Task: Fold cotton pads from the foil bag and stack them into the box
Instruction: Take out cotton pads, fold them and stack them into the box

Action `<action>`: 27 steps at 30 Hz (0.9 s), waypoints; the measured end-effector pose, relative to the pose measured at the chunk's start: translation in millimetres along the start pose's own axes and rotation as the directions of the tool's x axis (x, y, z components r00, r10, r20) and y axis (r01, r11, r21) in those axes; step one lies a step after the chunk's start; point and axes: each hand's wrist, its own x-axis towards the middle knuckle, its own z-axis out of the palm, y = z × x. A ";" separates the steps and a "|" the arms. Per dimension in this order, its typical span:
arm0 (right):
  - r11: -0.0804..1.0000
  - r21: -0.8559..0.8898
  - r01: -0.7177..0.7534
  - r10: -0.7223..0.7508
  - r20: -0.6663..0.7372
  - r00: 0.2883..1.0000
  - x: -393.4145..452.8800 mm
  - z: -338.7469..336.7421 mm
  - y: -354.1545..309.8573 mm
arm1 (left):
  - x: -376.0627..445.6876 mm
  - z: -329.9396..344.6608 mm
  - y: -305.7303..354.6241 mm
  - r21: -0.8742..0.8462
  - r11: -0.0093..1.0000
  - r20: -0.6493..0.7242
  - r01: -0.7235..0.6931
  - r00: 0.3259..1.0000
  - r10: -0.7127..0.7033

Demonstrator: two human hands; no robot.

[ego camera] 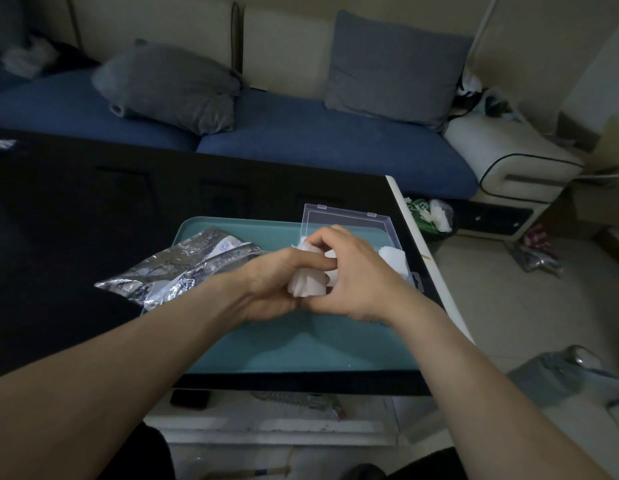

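Both hands meet over the teal tray (301, 344) around a small bunch of white cotton pads (310, 282). My left hand (277, 282) grips the bunch from the left, and my right hand (356, 278) curls over its top and right side. The crinkled silver foil bag (183, 268) lies on the tray's left part, its mouth toward the hands. Behind the hands stands the clear plastic box (349, 220) with its lid raised, and white pads (393, 258) lie in its base at the right. Most of the box's base is hidden by my right hand.
The tray sits on a dark table (93, 209) whose white right edge (426, 258) runs close beside the box. A blue sofa with grey cushions (169, 84) stands beyond the table. Bags and litter lie on the floor at the right (429, 216).
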 end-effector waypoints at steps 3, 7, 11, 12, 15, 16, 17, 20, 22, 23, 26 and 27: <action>1.000 0.029 0.001 -0.002 0.022 1.000 -2.1 0.7 0.0 | -2.1 -1.7 -0.2 0.039 0.999 0.004 0.028 1.000 -0.028; 1.000 -0.015 0.022 -0.021 0.030 0.999 0.0 3.5 0.3 | -0.5 1.3 -3.5 0.064 0.998 -0.036 0.008 0.999 -0.006; 1.000 0.025 -0.007 0.007 -0.015 1.000 1.6 4.1 -1.6 | 3.3 -4.5 -7.7 0.036 0.999 -0.118 -0.029 0.992 0.033; 1.000 0.012 -0.010 0.010 -0.002 1.000 1.6 4.4 -1.7 | 4.1 -5.9 -7.6 0.030 0.999 -0.135 -0.034 0.990 0.038; 0.998 -0.068 0.006 -0.007 -0.017 1.000 3.9 6.2 -1.9 | 4.0 -6.4 -5.7 0.035 0.999 -0.145 -0.013 0.989 0.018; 0.997 -0.072 0.009 -0.011 -0.033 0.999 4.8 7.2 -1.5 | 2.7 -5.2 -4.9 0.036 0.999 -0.128 0.000 0.992 0.005; 0.998 -0.058 0.011 -0.013 -0.033 0.999 5.2 8.5 -0.9 | 1.9 -4.9 -4.4 0.038 0.999 -0.114 0.011 0.993 -0.006; 0.999 -0.008 0.050 -0.050 0.015 0.999 5.5 13.2 0.2 | 1.1 -7.1 -4.5 0.083 0.996 -0.123 0.032 0.992 -0.022; 0.996 0.017 0.084 -0.084 0.039 0.996 7.2 13.9 2.5 | 1.3 -7.6 -4.3 0.106 0.993 -0.123 0.049 0.992 -0.036; 0.996 0.028 0.090 -0.091 0.062 0.994 8.1 13.8 4.4 | 1.5 -8.0 -4.6 0.113 0.992 -0.117 0.051 0.992 -0.038; 0.996 0.082 0.040 -0.053 0.166 0.985 6.2 11.8 6.8 | 2.0 -8.0 -6.2 0.132 0.990 -0.097 0.039 0.995 -0.026; 0.992 0.127 0.012 -0.035 0.180 0.983 4.2 9.2 6.9 | 2.7 -9.4 -6.8 0.152 0.988 -0.115 0.029 0.993 -0.012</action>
